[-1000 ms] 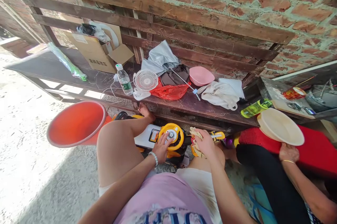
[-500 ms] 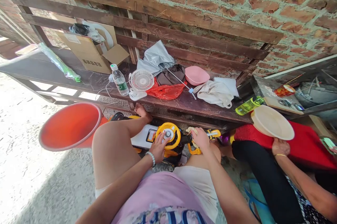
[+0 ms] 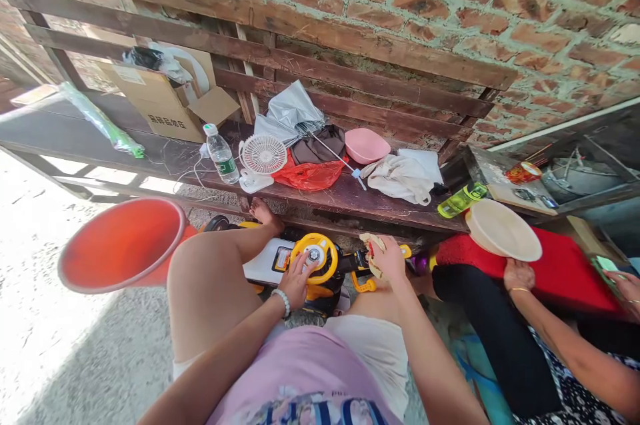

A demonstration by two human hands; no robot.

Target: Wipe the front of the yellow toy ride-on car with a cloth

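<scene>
My left hand (image 3: 294,284), with a beaded bracelet at the wrist, rests on the yellow steering wheel (image 3: 333,261) of a ride-on toy car (image 3: 261,260) between my legs. Its fingers are stretched out and apart, the tips near the wheel's round centre. My right hand (image 3: 389,261) is closed around a pale, folded, bread-like piece (image 3: 371,240) with red showing inside. It is held to the right of the wheel, above a yellow handle (image 3: 364,282) of the car. My fingers cover part of the piece, so its exact kind is unclear.
An orange-red bucket (image 3: 120,245) stands left. On the wooden bench (image 3: 320,196) are a cardboard box (image 3: 160,105), a water bottle (image 3: 221,155), a small fan (image 3: 263,154), a folded umbrella (image 3: 290,112) and a pink bowl (image 3: 367,145). At right, another person's hand (image 3: 519,274) touches a cream basin (image 3: 505,230).
My right hand has turned and lifted slightly, showing more of the pale piece and its red inside. My left hand stays on the wheel. The other person's second hand has come into view at right.
</scene>
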